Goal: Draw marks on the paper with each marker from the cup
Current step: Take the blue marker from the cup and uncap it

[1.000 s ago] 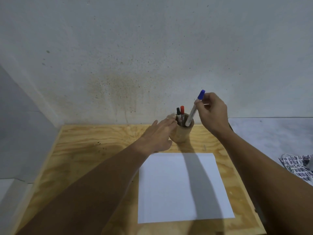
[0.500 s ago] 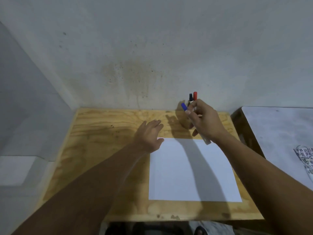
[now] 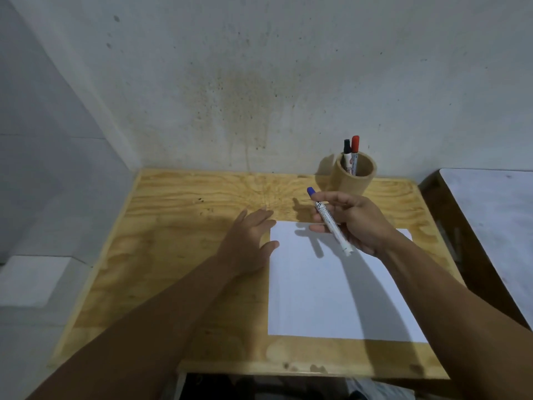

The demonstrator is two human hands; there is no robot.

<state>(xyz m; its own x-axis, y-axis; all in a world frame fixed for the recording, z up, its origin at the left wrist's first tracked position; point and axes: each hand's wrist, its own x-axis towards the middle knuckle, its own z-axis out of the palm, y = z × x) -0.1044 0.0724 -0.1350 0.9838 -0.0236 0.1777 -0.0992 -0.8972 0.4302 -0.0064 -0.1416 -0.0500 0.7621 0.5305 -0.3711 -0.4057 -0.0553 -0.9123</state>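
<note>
A white sheet of paper lies on the plywood tabletop, blank as far as I can see. My right hand hovers over the paper's far edge, shut on a white marker with a blue cap; the cap is on and points up and left. My left hand rests flat with fingers apart at the paper's top left corner, its thumb on the sheet. A wooden cup stands at the back by the wall, holding a black-capped marker and a red-capped marker.
A stained wall rises right behind the table. A second, pale tabletop stands to the right across a narrow gap. The plywood's front edge is near me, with a dark space under it.
My right hand drew the blue marker out of the cup and carried it down over the paper. My left hand let go of the cup and moved back to the paper's corner.
</note>
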